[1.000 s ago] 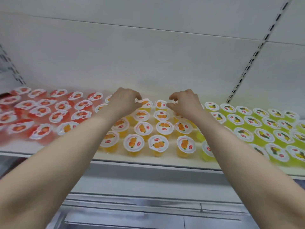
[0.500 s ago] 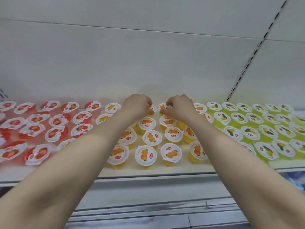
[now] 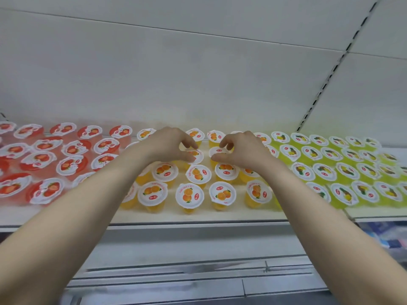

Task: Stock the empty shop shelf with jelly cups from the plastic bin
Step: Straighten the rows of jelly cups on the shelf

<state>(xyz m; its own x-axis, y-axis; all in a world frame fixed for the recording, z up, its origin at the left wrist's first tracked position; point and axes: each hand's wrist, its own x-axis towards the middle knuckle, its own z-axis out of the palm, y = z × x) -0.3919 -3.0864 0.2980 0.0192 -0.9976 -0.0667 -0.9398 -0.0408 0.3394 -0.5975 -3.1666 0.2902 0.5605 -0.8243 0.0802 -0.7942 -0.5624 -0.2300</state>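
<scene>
Head view: round translucent jelly cups point(image 3: 189, 195)

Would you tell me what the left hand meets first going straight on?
Beyond the clear plastic orange jelly cup the left hand pinches, probably the back-row orange jelly cup; depth is unclear.

Back wall: plain white panel point(image 3: 176, 73) fills the upper frame.
Upright: dark slotted strip point(image 3: 335, 69) slants across the upper right.
Below: grey metal rails point(image 3: 176, 271) along the bottom.
Light: soft, even.
</scene>
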